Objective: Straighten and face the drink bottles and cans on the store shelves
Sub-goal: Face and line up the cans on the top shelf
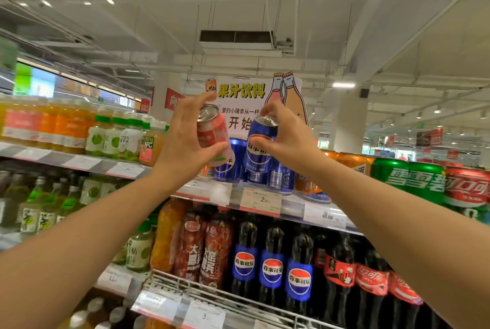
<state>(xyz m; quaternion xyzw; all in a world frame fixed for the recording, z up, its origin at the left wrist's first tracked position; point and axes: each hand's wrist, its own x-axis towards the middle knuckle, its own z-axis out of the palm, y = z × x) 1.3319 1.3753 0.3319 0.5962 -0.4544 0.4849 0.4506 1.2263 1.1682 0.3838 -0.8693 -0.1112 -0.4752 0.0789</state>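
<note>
left hand (185, 140) grips a tilted pink can (213, 133), right hand (287, 133) grips a blue can (258, 143), both raised side by side above the top shelf (265, 196) of cans.

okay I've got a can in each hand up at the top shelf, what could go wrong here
1. The left hand holds the pink can tilted, above the shelf edge; a slip could drop it.
2. The right hand grips the blue can close over the blue cans standing below; setting it down carelessly might topple them.
3. The two held cans are close together and could knock.
</note>
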